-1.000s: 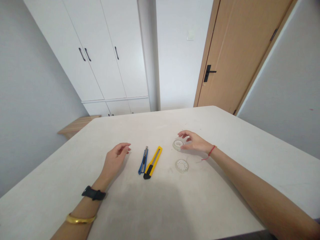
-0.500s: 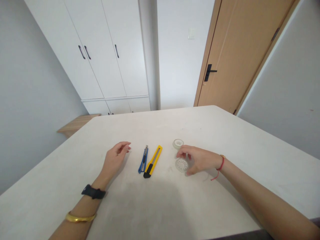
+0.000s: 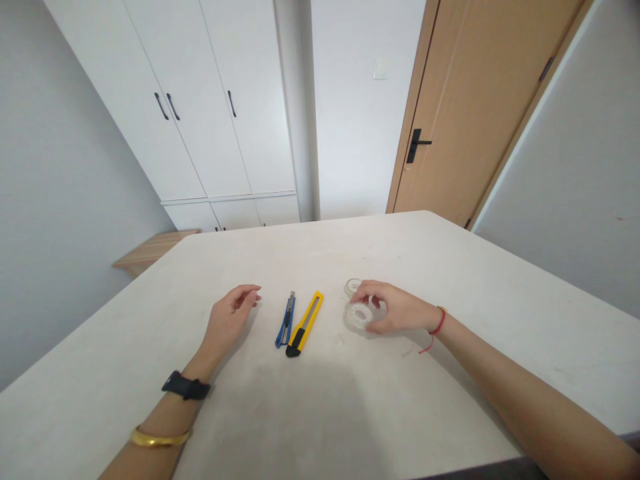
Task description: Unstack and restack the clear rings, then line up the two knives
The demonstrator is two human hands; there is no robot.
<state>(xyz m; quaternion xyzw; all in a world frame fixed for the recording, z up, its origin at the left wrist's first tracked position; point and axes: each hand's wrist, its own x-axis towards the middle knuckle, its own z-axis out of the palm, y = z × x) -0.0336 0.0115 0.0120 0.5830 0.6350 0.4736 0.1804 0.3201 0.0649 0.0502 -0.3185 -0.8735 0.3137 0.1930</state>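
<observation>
"Clear plastic ring [image 3: 359,315] under the right hand [image 3: 396,308], is it?"

"Yes, the nearer of two. The fingers [image 3: 365,288] and thumb arch over it from the right, their tips at its rim. Whether they actually grip it, I can't tell."

"And the other one?"

"Just beyond it, toward the far side: a second clear plastic ring [image 3: 353,287], flat on the table, partly hidden by those fingers."

"What about the left hand [image 3: 229,319]?"

"It's apart from everything, fingers loosely curled, holding nothing. It lies on the white table [image 3: 450,267], just left of a blue utility knife [image 3: 286,321]. Right beside that lies a yellow utility knife [image 3: 303,325], both tips pointing far."

"Anything on the wrists?"

"A black watch strap [image 3: 186,385] and a gold bangle [image 3: 160,437] on the left arm, a red string bracelet [image 3: 439,321] on the right."

"And past the table?"

"A white wardrobe [image 3: 200,100] far left, a wooden door [image 3: 475,113] far right."
</observation>
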